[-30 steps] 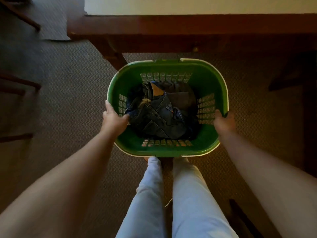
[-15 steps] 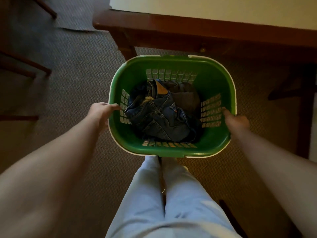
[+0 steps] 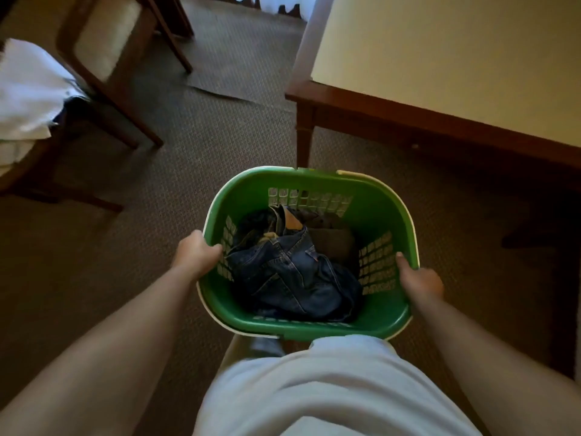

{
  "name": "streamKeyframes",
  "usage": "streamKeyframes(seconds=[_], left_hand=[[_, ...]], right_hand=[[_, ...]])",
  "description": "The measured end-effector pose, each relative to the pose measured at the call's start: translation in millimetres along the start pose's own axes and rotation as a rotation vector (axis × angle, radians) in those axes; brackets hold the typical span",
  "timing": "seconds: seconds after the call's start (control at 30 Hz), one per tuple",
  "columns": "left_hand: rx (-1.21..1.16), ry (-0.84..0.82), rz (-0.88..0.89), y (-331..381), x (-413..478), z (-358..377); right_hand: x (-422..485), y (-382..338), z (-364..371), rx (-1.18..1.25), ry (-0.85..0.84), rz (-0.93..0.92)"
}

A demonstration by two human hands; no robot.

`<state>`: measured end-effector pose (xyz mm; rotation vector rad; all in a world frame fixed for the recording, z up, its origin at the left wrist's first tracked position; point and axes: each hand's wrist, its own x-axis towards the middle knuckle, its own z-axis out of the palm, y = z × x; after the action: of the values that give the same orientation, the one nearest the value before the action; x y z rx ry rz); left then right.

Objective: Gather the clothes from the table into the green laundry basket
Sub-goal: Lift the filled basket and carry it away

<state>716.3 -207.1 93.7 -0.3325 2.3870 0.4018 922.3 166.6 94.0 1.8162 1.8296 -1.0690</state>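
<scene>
Left hand (image 3: 197, 255): fingers clamped over the green laundry basket (image 3: 382, 212) rim.
Right hand (image 3: 419, 282): fingers clamped on the opposite rim.
Jeans (image 3: 290, 272): inside, between both hands' fingers.

The person has two bare arms with no sleeves on them. The left hand (image 3: 196, 254) and the right hand (image 3: 421, 283) wear no gloves, rings or watch. A soft, pale shirt (image 3: 330, 388) covers the belly. It looks plain, with no pictures or words.

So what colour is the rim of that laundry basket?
White or cream, edging the green laundry basket, clearest in the head view.
</scene>
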Motion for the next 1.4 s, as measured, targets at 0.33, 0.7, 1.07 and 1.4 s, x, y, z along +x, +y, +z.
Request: streamKeyframes(seconds=[0.33,0.7,1.07,1.4], left_hand=[[-0.02,0.054,-0.003,-118.4,23.0,-68.4],[0.188,0.234,0.137,-76.1,137.6,-238.6],[0.305,0.171,0.237,-14.4,255.3,-330.4],[0.424,0.059,0.417,36.0,363.3,-390.3]], right_hand=[[-82.4,-62.8,91.6,-0.088,0.038,-0.232],[-121.5,-159.2,187.6,0.114,-0.004,-0.172],[-102.0,-282.8,250.7,0.17,0.02,-0.074],[-137.6,-360.9,284.8,0.371,0.184,0.099]])
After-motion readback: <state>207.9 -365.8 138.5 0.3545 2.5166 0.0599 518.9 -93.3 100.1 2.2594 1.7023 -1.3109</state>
